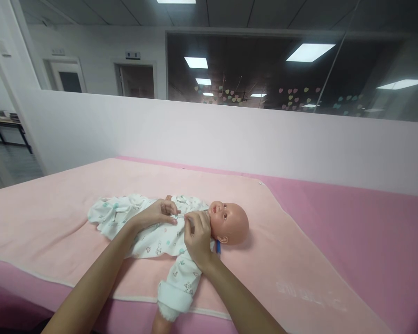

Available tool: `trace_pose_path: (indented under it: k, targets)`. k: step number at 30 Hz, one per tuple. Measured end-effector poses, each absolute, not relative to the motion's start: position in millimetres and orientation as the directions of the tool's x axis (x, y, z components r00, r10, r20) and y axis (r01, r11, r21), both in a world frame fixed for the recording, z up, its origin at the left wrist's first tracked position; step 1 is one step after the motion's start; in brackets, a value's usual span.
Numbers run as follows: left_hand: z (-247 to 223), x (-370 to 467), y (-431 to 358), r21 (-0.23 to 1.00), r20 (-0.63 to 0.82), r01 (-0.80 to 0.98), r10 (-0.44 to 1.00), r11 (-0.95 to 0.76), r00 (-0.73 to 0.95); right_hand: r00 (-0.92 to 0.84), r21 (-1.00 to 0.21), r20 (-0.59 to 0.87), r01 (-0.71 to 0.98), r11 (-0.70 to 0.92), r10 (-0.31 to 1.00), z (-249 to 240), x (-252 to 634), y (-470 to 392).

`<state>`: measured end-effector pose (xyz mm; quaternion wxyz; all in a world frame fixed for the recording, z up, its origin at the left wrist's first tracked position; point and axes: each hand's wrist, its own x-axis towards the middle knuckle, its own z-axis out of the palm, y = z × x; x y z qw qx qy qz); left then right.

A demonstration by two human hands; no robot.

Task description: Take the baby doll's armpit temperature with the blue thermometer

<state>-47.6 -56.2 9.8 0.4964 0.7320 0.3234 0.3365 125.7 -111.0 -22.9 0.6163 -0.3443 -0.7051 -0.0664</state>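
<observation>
A baby doll [231,223] lies on its back with its head to the right, dressed in a white printed garment [153,241]. One sleeve, its cuff folded back, reaches toward the front edge, and the doll's arm shows below it. Over the doll's chest, my left hand [160,213] has its fingers apart and curved, close to the front of the garment. Just right of it, my right hand [198,232] pinches at the garment near the neck; the bit between its fingertips is too small to make out clearly. Something blue [218,247] shows under the doll's neck.
A peach blanket [285,260] lies over a pink padded surface [369,222]. Behind it runs a low white wall [230,139] with dark glass above. At the far left stands a table [3,121] with things on it.
</observation>
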Motion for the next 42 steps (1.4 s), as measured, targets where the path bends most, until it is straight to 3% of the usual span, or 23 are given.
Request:
trace_pose_path:
  k: [11, 27, 42]
  targets:
    - [10.2, -50.3, -56.1, 0.929, 0.169, 0.189, 0.821, -0.317, 0.546, -0.005, -0.324, 0.919, 0.560, 0.763, 0.394, -23.1, 125.3, -110.9]
    - [14.5, -42.7, -65.0, 0.966, 0.205, 0.017, 0.800, -0.259, 0.564, -0.036, -0.260, 0.942, 0.551, 0.793, 0.334, -22.9, 126.3, -112.4]
    - [12.9, -44.2, -62.1, 0.947, 0.220, 0.066, 0.783, -0.315, 0.581, -0.045, -0.265, 0.939, 0.535, 0.802, 0.341, -25.7, 125.6, -111.2]
